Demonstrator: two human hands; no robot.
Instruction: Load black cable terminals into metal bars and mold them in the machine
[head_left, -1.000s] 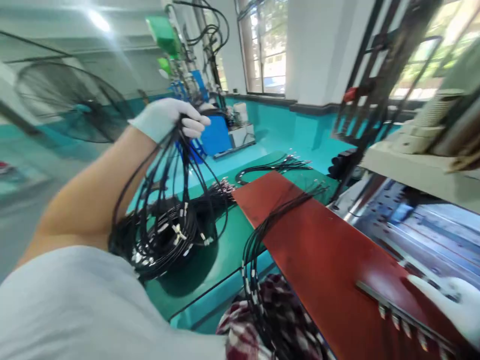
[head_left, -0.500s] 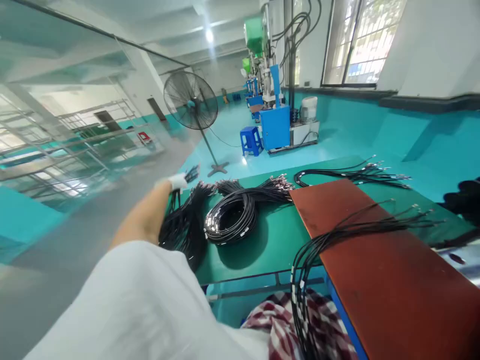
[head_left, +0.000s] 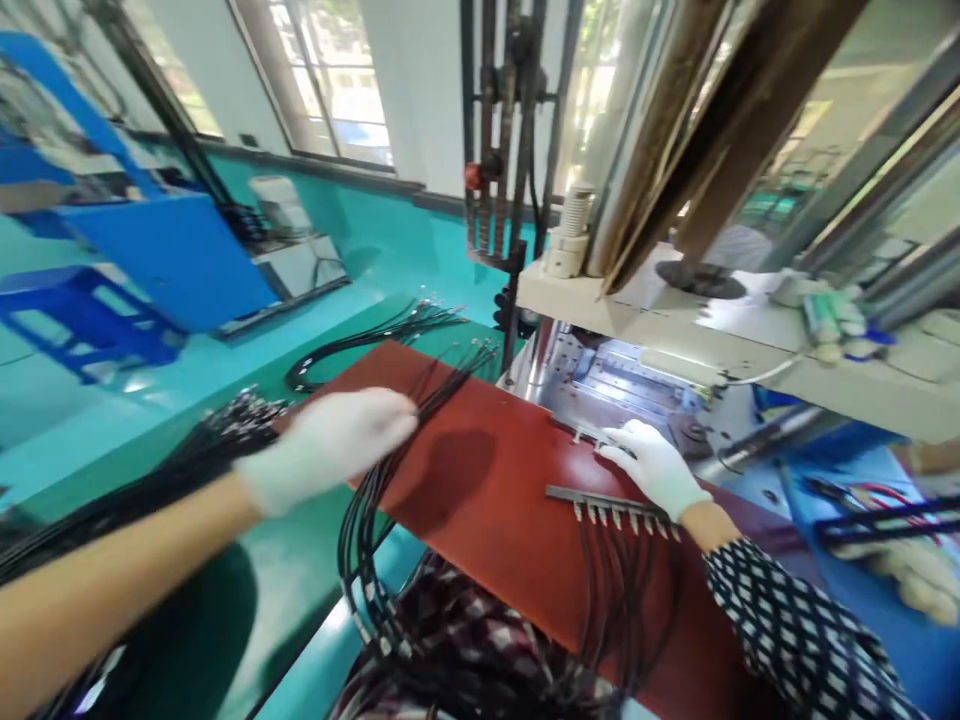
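My left hand (head_left: 341, 445), in a white glove, hangs over the near left part of a red-brown board (head_left: 495, 510), its fingertips beside a bundle of black cables (head_left: 375, 490). Motion smears its fingers, so any grip is unclear. My right hand (head_left: 651, 468), also gloved, closes its thumb and fingers on a slim metal bar (head_left: 574, 430) at the board's far edge. Nearer me lies a second metal bar (head_left: 574, 494), with several black cables (head_left: 619, 570) running from its metal fittings toward me. The cable bundle at left hangs over the board's edge onto my lap.
Beyond the board stands a press (head_left: 622, 310) with a lit metal bed and thick columns. More black cables (head_left: 375, 330) lie on the green table (head_left: 285, 590). A blue stool (head_left: 82, 310) and blue machine (head_left: 172, 260) are at left. Pliers (head_left: 832, 490) lie at right.
My view has swung right, from the fan and room to the press. My left hand has left the cable pile at the table's far left and is over the board; my right hand has come into view.
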